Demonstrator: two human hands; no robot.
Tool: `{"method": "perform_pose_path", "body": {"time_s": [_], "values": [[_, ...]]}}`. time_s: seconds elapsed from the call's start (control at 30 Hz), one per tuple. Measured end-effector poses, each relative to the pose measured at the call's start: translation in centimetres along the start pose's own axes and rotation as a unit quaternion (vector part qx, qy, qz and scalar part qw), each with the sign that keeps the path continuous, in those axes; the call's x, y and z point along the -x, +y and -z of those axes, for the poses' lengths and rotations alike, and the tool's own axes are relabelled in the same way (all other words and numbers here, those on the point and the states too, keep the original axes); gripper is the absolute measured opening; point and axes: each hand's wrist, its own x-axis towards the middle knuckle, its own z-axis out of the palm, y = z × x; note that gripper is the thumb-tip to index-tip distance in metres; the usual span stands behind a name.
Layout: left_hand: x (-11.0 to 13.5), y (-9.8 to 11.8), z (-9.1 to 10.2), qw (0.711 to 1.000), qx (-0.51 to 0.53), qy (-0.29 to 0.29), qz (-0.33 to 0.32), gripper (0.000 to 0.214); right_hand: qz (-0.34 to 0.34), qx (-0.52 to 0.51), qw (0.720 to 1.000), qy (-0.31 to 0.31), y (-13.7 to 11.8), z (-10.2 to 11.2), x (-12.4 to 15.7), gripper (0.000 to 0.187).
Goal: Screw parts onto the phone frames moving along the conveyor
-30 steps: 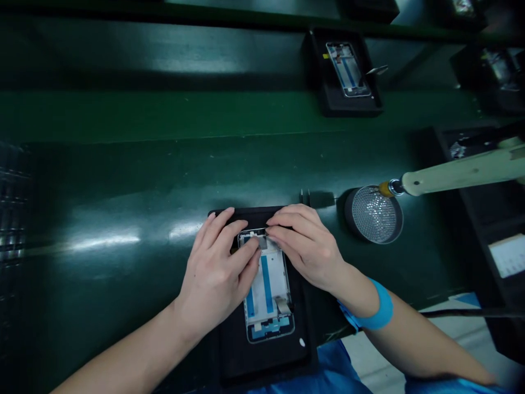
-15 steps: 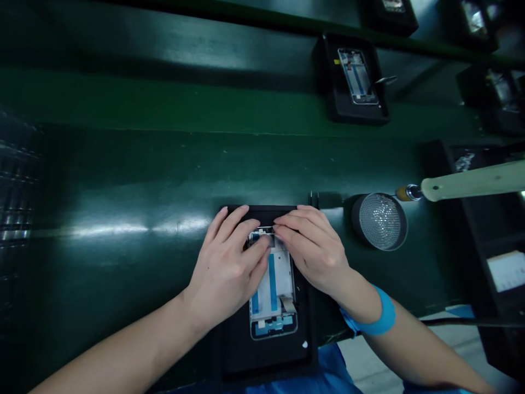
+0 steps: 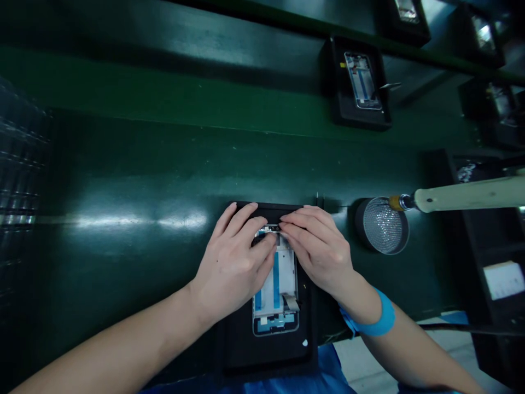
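Observation:
An opened phone frame [image 3: 287, 273] with blue strips and a loose flex cable [image 3: 291, 302] lies in a black tray [image 3: 279, 353] before me. My left hand [image 3: 235, 260] reaches over its upper left part, thumb and index finger pressed together, outer fingers spread toward the tray's far edge. My right hand [image 3: 320, 246], a blue band around its wrist, pinches at the phone's upper right corner. Between the two hands a small dark part [image 3: 272, 228] shows at the phone's top end. Fingers hide whatever each hand grips.
A pale-handled electric screwdriver [image 3: 467, 192] points left over a round mesh-topped canister [image 3: 385, 225]. Another black tray with a phone frame [image 3: 363, 82] stands at the back right. Stacked clear trays [image 3: 20, 164] line the left edge. Dark shelving [image 3: 500, 235] borders the right.
The view has shifted slightly. Beside the canister, the screwdriver's tip has moved left to over its rim. Both hands keep nearly the same pose at the phone's top end.

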Motion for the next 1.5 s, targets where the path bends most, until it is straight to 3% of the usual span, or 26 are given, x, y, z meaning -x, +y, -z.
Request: {"method": "perform_pose_path", "body": {"time_s": [0.3, 0.5, 1.0, 1.3, 1.4, 1.5], "values": [[-0.2, 0.1, 0.3, 0.998, -0.051, -0.037, -0.030, 0.026, -0.078, -0.102, 0.989, 0.066, 0.1, 1.3, -0.3, 0.021], [-0.7, 0.0, 0.4, 0.993, -0.090, -0.053, -0.053, 0.029, -0.079, -0.130, 0.987, 0.059, 0.0, 1.5, 0.1, 0.018], [-0.9, -0.8, 0.9, 0.997, -0.045, -0.057, -0.011, 0.025, -0.083, -0.150, 0.981, 0.088, -0.8, 2.8, 0.7, 0.018], [-0.8, -1.4, 0.4, 0.995, -0.069, -0.067, -0.008, 0.025, -0.106, -0.092, 0.982, 0.123, -0.6, 3.4, 0.8, 0.014], [-0.5, -1.6, 0.5, 0.995, -0.063, -0.078, -0.022, 0.028, -0.180, -0.025, 0.980, 0.081, -0.2, 3.6, 1.2, 0.018], [0.2, -1.5, 0.7, 0.998, -0.021, -0.057, 0.017, 0.040, -0.273, 0.059, 0.959, -0.035, 0.2, 3.9, 1.5, 0.026]]}}
